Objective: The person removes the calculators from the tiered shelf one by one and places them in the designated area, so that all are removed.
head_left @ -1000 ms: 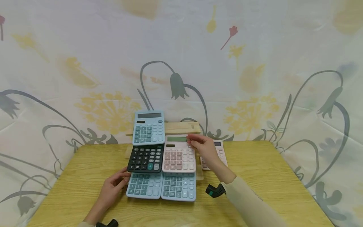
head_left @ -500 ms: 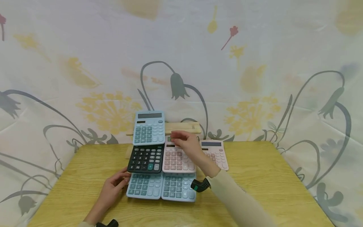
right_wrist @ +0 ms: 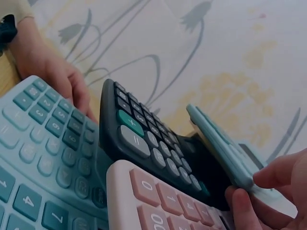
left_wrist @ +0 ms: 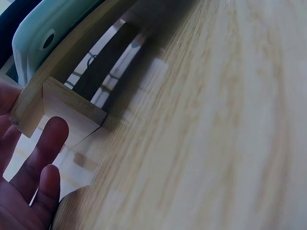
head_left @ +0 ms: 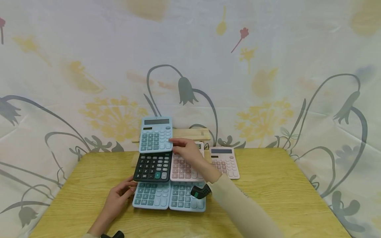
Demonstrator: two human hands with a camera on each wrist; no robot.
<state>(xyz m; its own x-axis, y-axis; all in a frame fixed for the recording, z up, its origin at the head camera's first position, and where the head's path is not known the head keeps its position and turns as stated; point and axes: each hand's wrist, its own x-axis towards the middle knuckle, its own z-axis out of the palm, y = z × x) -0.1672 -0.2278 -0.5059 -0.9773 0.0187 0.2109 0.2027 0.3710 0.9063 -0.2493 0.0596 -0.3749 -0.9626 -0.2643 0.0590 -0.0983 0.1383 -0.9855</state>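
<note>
My left hand (head_left: 117, 196) holds the left end of a wooden stand (left_wrist: 74, 103), thumb and fingers on either side of its shelf in the left wrist view. With thumb and forefinger, my right hand (head_left: 190, 153) pinches the lower right corner of the top light-blue calculator (head_left: 156, 132). Below that sits a black calculator (head_left: 152, 168). Beside it is a pink calculator (head_left: 181, 167), partly covered by my right hand, with a digit visible on its display. Two more light-blue calculators, left (head_left: 151, 196) and right (head_left: 184, 198), occupy the bottom row.
Another pink calculator (head_left: 224, 163) is just right of the stand. The stand's upper wooden board (head_left: 190, 134) shows behind the top row. A yellow wood-grain table (head_left: 282, 198) lies beneath, with a flower-patterned cloth (head_left: 268, 66) hanging behind.
My right hand has moved left from the pink calculator's upper right, across its display, to the top light-blue calculator. My left hand has stayed in place.
</note>
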